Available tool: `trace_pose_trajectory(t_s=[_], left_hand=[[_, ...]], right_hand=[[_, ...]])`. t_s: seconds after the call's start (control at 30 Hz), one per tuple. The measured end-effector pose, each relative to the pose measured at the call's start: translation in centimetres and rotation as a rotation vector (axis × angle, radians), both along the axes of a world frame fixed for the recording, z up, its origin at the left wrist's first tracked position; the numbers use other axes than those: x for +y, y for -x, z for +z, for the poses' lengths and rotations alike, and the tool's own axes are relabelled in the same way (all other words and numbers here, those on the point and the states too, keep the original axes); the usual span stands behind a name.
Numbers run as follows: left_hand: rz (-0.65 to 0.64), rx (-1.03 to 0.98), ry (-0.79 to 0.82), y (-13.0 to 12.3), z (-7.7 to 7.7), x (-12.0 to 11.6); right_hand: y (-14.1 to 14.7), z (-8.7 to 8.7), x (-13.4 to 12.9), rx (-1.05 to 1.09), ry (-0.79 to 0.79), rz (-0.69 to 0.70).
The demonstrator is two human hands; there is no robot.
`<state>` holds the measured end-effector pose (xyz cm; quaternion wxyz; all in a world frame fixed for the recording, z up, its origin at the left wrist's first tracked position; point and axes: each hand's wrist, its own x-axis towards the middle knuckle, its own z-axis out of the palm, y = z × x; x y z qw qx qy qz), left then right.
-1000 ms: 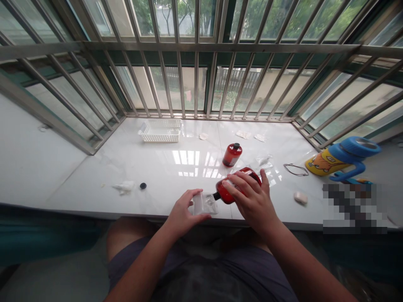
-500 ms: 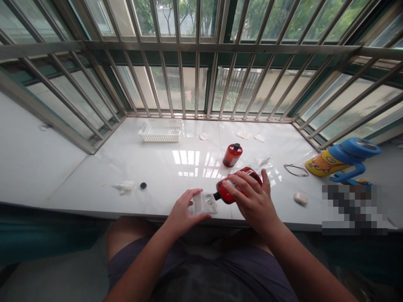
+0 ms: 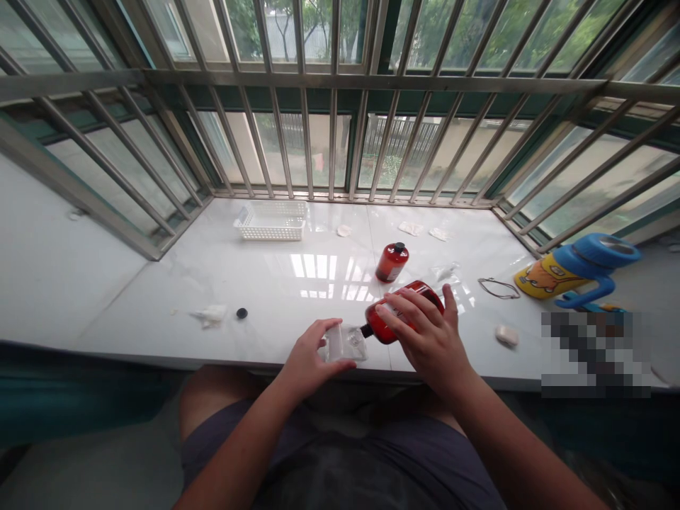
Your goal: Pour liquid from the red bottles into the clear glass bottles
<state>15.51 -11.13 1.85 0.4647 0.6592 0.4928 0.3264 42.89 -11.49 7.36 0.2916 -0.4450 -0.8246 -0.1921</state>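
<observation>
One tilted red bottle (image 3: pixel 378 326) points into a clear container (image 3: pixel 348 344)

The right hand (image 3: pixel 425 329) grasps the tilted red bottle over the front part of the white counter (image 3: pixel 159 304), its black neck aimed left at the clear container. The left hand (image 3: pixel 308 354) grips that container between thumb and fingers, near the counter's front edge. Whether liquid is flowing is too small to tell.

Behind the tilted bottle, a smaller red bottle (image 3: pixel 392 264) stands upright. A black cap (image 3: pixel 241 313) lies to the left, beside crumpled plastic (image 3: pixel 211 316); a white basket (image 3: pixel 273 225) sits near the window bars (image 3: pixel 332 145).
</observation>
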Motion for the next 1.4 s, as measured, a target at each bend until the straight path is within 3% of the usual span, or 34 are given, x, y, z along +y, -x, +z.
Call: trace_pose_trajectory(t_s=[1.13, 1.4], left_hand=[[0.013, -0.026, 0.025, 0.1, -0.3, -0.1], [0.003, -0.022, 0.040, 0.1, -0.5, -0.1]], right_hand=[[0.1, 0.3, 0.3, -0.058, -0.042, 0.019], [0.2, 1.1, 0.3, -0.089, -0.052, 0.039]])
